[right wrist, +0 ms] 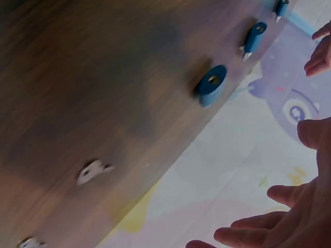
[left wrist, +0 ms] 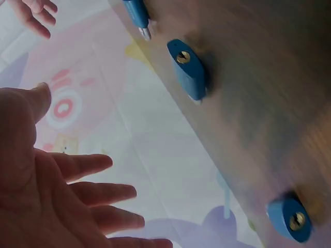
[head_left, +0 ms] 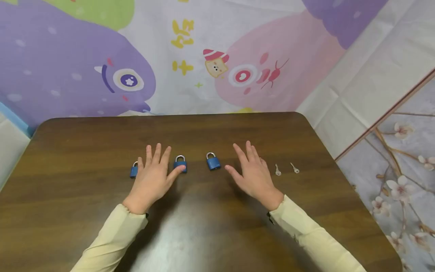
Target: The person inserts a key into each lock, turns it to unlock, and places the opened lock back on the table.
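Note:
My left hand [head_left: 151,180] hovers palm down with spread fingers, holding nothing. It partly hides the leftmost blue padlock [head_left: 134,171], and its thumb overlaps the middle blue padlock [head_left: 180,164] in the head view. A third blue padlock [head_left: 213,162] lies between the two hands. My right hand [head_left: 254,174] is raised over the table too, fingers spread and nothing in them. Just right of it lie two small silver keys, one key [head_left: 278,170] nearer and the other key [head_left: 295,168] farther out. Brass keyholes show on the padlocks [left wrist: 187,70] in the left wrist view.
The dark wooden table [head_left: 204,234] ends at a back edge beyond the padlocks. A cloth backdrop [head_left: 190,94] with cartoon animals hangs behind it. A flower-patterned panel [head_left: 401,189] stands along the right side.

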The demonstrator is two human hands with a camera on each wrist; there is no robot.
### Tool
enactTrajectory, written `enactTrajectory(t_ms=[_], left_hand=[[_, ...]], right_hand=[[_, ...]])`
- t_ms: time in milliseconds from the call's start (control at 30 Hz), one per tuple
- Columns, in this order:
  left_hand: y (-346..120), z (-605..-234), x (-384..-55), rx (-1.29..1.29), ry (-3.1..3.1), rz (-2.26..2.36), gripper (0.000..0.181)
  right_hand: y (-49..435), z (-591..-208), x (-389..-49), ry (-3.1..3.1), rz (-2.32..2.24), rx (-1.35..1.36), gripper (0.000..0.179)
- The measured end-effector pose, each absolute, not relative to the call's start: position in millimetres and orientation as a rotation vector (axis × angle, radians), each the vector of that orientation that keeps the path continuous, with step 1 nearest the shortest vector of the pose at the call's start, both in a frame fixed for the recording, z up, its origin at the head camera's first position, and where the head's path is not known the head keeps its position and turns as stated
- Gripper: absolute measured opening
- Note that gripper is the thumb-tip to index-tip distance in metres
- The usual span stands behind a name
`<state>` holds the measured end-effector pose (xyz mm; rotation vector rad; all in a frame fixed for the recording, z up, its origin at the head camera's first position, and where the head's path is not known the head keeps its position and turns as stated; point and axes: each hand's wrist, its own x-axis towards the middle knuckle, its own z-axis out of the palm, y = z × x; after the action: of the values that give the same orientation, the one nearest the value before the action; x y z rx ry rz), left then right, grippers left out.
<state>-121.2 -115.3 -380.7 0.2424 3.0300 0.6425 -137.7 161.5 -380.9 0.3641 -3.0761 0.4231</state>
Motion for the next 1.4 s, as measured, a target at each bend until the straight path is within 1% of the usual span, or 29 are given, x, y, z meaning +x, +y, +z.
enactTrajectory(t_ms=[233, 867, 1033, 1400], left_hand=[[-96.5, -391.7, -126.4, 0.435, 3.083, 0.602, 0.061], [-51.8, -412.2, -164.6, 0.823, 3.096, 0.579, 0.033], [-40.2, -413.7, -173.1, 0.878, 3.007, 0.607, 0.032], [-28.6, -408.1, -184.2, 0.841, 2.931, 0.513, 0.036]], right_hand=[[191.2, -387.5, -131.5, -3.077, 0.438, 0.271, 0.068], [267.4, -398.2, -142.3, -3.064, 0.466, 0.040, 0.058], [284.4, -401.5, -146.3, -3.083, 0.452, -0.033, 0.055], [302.9, -404.4, -147.1, -3.101, 0.401, -0.110, 0.051]])
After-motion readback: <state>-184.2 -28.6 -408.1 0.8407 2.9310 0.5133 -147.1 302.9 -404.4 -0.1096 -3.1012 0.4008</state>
